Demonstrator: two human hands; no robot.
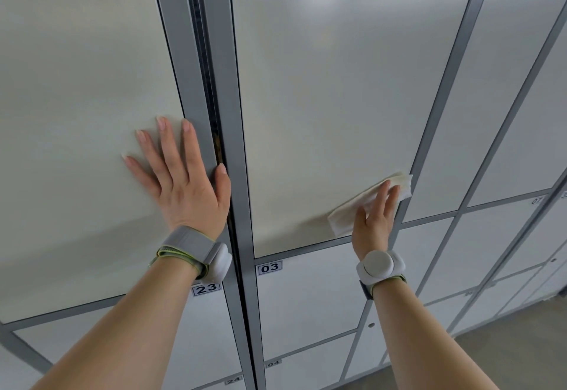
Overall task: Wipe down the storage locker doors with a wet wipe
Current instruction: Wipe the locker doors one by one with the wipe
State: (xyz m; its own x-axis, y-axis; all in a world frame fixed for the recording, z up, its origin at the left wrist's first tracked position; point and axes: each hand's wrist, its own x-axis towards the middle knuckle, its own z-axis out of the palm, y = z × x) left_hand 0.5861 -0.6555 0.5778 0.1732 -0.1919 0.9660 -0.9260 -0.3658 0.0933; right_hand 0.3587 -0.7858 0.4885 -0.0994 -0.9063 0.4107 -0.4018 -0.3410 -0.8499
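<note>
A tall pale-grey locker door labelled 02 (337, 89) fills the middle of the head view. My right hand (374, 214) presses a white wet wipe (346, 214) flat against that door's lower right corner, fingers stretched over the wipe. My left hand (184, 175) lies flat with fingers spread on the lower right part of the locker door labelled 22 (76, 98), its thumb on the grey frame post. Both wrists carry white bands.
A dark vertical gap (211, 89) runs between the two locker banks. Smaller doors 03 (306, 294), 04 and 23 (202, 328) sit below. More lockers stretch off to the right, above a grey floor (506, 356).
</note>
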